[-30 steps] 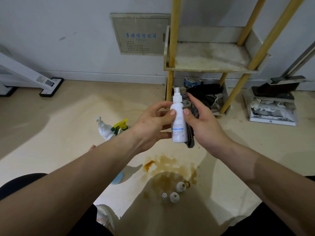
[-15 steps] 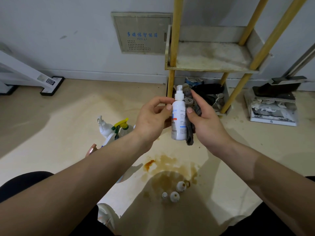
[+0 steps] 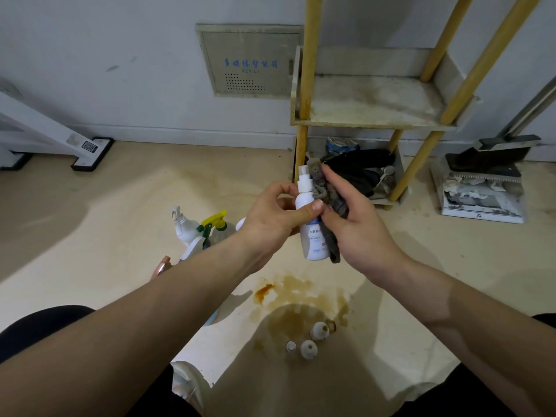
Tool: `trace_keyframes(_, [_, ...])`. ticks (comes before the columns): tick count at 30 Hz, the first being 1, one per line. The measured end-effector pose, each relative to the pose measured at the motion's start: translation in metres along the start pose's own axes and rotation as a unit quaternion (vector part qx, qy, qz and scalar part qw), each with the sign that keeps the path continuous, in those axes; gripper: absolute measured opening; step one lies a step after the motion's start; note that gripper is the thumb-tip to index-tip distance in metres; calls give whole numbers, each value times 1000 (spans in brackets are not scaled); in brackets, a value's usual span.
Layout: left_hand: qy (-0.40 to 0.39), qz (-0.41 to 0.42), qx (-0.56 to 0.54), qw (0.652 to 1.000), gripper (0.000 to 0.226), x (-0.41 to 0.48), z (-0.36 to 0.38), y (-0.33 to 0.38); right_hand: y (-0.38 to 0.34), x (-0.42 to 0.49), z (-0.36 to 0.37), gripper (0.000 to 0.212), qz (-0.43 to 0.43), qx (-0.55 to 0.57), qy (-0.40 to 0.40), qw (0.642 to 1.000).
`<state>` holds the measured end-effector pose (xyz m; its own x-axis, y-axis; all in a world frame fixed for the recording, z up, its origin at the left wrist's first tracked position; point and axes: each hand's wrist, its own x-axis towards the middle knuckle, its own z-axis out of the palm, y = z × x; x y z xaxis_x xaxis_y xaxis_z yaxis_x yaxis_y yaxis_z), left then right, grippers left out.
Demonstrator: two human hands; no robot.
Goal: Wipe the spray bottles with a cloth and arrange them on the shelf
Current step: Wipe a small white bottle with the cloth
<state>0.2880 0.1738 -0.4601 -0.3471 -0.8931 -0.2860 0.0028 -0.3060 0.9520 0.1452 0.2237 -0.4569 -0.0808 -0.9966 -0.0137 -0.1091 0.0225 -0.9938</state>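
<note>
My left hand (image 3: pixel 270 218) grips a small white spray bottle (image 3: pixel 314 239) upright by its upper body, thumb across the front. My right hand (image 3: pixel 358 227) presses a dark grey cloth (image 3: pixel 329 206) against the bottle's right side, up near the nozzle. Both are held in the air in front of the shelf (image 3: pixel 373 103), a stained pale board on yellow posts. More spray bottles (image 3: pixel 207 228) stand on the floor at the left, partly hidden by my left forearm.
Three small bottles (image 3: pixel 310 341) stand on a brown-stained patch of floor below my hands. The shelf's bottom tier holds dark clutter (image 3: pixel 358 170). A dustpan on a tray (image 3: pixel 481 188) sits at the right, a white stand foot (image 3: pixel 90 152) at the left.
The bottle and both hands have risen slightly. The cloth has slid up the bottle's right side toward the nozzle, and my left thumb has shifted higher on the bottle.
</note>
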Motion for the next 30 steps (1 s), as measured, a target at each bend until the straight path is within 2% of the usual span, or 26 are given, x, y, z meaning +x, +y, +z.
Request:
trace_keyframes(4, [12, 65, 71, 995, 30, -1, 2, 3, -2, 5, -7, 54, 18, 52, 24, 998])
trace_keyframes(8, [-37, 78, 127, 988, 27, 1, -5, 14, -8, 13, -20, 46, 1, 43, 3, 999])
trace_keyframes(13, [-134, 73, 204, 967, 24, 3, -21, 24, -8, 17, -33, 65, -1, 35, -20, 999])
trace_keyframes(17, [-145, 40, 171, 974, 22, 2, -23, 24, -13, 19, -35, 46, -35, -41, -39, 998])
trace_keyframes(20, [-107, 23, 142, 984, 42, 3, -20, 21, -17, 21, -37, 39, -43, -41, -34, 998])
trace_keyframes(23, [-103, 11, 140, 985, 25, 1, -15, 22, -18, 21, -37, 39, -35, -22, -28, 999])
trace_keyframes(25, [-106, -4, 114, 988, 26, -3, -11, 22, -17, 20, -35, 39, -29, -11, -25, 999])
trace_keyframes(28, [-99, -73, 57, 991, 39, -4, -11, 23, -16, 20, -37, 38, -26, -15, -12, 999])
trace_keyframes(30, [-132, -146, 88, 976, 47, -5, -16, 26, -16, 21, -39, 37, -26, -22, 5, 999])
